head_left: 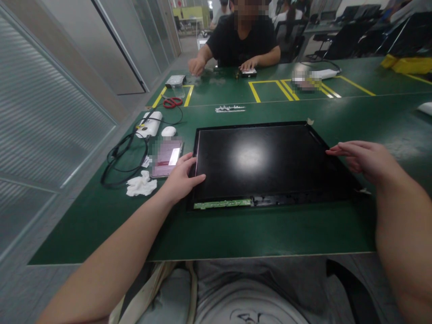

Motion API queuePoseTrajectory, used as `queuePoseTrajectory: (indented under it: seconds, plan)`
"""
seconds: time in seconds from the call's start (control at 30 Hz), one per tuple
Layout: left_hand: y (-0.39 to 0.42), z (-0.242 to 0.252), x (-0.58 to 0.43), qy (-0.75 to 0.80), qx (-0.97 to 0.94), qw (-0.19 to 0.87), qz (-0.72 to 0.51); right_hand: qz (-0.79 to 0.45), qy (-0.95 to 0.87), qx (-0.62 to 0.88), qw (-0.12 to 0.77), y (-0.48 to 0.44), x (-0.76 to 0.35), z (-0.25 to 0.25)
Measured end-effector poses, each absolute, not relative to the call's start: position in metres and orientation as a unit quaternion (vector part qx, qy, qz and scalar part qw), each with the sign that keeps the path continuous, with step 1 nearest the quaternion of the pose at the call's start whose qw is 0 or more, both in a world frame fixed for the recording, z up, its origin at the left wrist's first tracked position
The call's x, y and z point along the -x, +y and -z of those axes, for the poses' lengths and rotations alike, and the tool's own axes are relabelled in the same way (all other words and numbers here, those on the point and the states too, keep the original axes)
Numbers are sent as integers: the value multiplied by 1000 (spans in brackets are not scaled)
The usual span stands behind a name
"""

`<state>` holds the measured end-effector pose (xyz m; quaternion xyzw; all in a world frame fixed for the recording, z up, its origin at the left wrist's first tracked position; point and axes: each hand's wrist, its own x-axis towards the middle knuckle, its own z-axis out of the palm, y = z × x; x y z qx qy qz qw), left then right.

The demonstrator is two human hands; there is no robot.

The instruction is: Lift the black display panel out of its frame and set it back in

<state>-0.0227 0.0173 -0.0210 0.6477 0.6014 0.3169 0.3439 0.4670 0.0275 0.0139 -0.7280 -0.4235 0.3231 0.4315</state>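
Note:
A black flat display panel lies face up in front of me, its glossy screen reflecting a round patch of light. A narrow green circuit board runs along the left part of its near edge. My left hand grips the panel's left edge, thumb over the screen's border and fingers farther up the frame. At the right edge, my right hand touches the frame with its fingertips, the other fingers curled in. Small pale tabs stick out at the panel's right corners.
Left of the panel are a phone, crumpled tissue, a white mouse, a white device, black cable and red-handled scissors. White strips lie beyond the panel. Across the green table sits another person.

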Motion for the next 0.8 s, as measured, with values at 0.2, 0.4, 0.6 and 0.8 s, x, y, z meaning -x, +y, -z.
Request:
queuePoseTrajectory:
  seconds: [0.2,0.4,0.6,0.8]
  plan:
    - [18,19,21,610,-664,316,-296,-321,-420,731,432,26,-461,-19]
    - [16,15,20,621,-694,266,-248,-316,-427,732,426,27,-461,-18]
    - [13,17,20,608,-720,238,-232,-305,-428,740,420,25,-460,-19]
    - [1,-2,22,528,-793,205,-226,-301,-431,734,430,26,-460,-16]
